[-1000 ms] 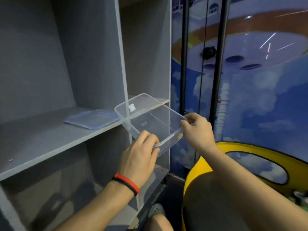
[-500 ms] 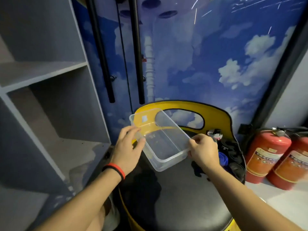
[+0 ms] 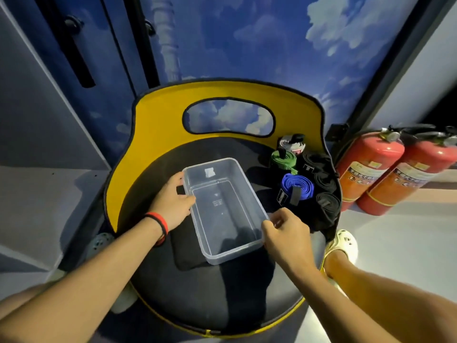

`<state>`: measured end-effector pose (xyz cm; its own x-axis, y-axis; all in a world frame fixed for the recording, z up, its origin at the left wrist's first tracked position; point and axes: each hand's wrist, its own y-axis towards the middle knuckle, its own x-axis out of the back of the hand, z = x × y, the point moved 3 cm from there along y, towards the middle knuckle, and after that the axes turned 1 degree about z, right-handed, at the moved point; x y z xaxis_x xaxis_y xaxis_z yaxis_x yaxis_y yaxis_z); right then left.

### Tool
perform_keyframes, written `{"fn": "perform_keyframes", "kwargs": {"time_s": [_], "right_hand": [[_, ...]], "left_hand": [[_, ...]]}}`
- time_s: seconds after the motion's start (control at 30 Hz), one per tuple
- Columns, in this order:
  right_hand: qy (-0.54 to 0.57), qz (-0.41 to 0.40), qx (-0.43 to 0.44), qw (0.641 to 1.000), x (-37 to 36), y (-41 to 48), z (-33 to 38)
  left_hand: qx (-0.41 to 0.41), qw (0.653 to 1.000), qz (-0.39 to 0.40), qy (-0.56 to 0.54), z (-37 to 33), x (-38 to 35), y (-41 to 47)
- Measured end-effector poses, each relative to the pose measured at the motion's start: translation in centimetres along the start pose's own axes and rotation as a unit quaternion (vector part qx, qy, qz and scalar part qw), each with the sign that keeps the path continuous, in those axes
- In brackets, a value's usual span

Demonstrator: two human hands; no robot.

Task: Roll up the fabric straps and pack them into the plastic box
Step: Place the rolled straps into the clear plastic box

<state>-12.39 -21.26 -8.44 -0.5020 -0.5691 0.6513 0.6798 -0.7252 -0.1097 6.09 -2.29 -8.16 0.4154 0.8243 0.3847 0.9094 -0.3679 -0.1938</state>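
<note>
The person's left hand (image 3: 173, 204) grips the left long wall of a clear plastic box (image 3: 237, 251), thumb hooked over the rim and fingers (image 3: 178, 178) laid along the outside near the far corner. A red and black wristband (image 3: 159, 225) circles that wrist. The right hand (image 3: 286, 231) has its fingers curled and pinches the box's near right corner. Both forearms reach in from the bottom of the view.

The box is rectangular and see-through, open side up, turned at a slight angle. It sits on a flat dark pad (image 3: 186, 253) that lies on the round black seat (image 3: 222, 298) of a chair with a curved yellow backrest (image 3: 158, 134).

Just beside the box, along the seat's right edge, rolled fabric straps are bunched together: a blue roll (image 3: 298, 188) nearest the box, a green roll (image 3: 284, 159) beyond it, a pale grey and white roll (image 3: 291, 144) against the backrest, and several black rolls (image 3: 326, 205) on the outer side.

A foot in a pale clog (image 3: 345, 243) shows just past the seat on the right. Two red fire extinguishers (image 3: 366, 169) stand on the floor further right. A grey shelf unit (image 3: 37, 144) is on the left, and a blue wall painted with clouds (image 3: 247, 45) is behind the chair
</note>
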Motion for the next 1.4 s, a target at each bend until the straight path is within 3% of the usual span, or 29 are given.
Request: {"fn": "perform_keyframes", "kwargs": {"time_s": [0.13, 0.27, 0.4, 0.53, 0.8, 1.03, 1.2, 1.3, 1.4], "right_hand": [[-0.130, -0.042, 0.116, 0.984, 1.3, 1.9, 1.4], [-0.258, -0.121, 0.241, 0.928, 3.0, 5.0, 3.2], [-0.404, -0.079, 0.207, 0.887, 3.6, 8.0, 3.0], [-0.454, -0.032, 0.167, 0.875, 3.2, 9.5, 1.5], [-0.411, -0.048, 0.216, 0.885, 3.3, 9.1, 2.1], [-0.279, -0.106, 0.300, 0.906, 5.0, 6.6, 7.3], [-0.206, -0.006, 0.351, 0.913, 2.1, 5.8, 9.7], [-0.202, 0.074, 0.340, 0.916, -0.3, 5.8, 9.4], [-0.197, 0.100, 0.336, 0.915, -2.3, 6.4, 8.6]], "left_hand": [[0.007, 1.000, -0.004, -0.021, 0.0, -0.2, 0.6], [0.011, 0.999, 0.006, -0.038, -0.2, -0.6, 0.5], [0.015, 0.999, 0.031, -0.038, -0.4, -1.1, 0.2], [0.012, 0.998, 0.059, -0.008, -0.8, -1.8, -0.4], [0.029, 0.995, 0.099, 0.008, -0.7, -2.7, -0.6], [0.038, 0.992, 0.117, 0.018, -1.5, -2.9, -0.3], [0.047, 0.990, 0.131, 0.015, -1.9, -3.3, -0.4], [0.054, 0.989, 0.138, 0.008, -1.9, -3.3, -0.4], [0.058, 0.987, 0.148, 0.009, -1.9, -3.5, -0.3]]}}
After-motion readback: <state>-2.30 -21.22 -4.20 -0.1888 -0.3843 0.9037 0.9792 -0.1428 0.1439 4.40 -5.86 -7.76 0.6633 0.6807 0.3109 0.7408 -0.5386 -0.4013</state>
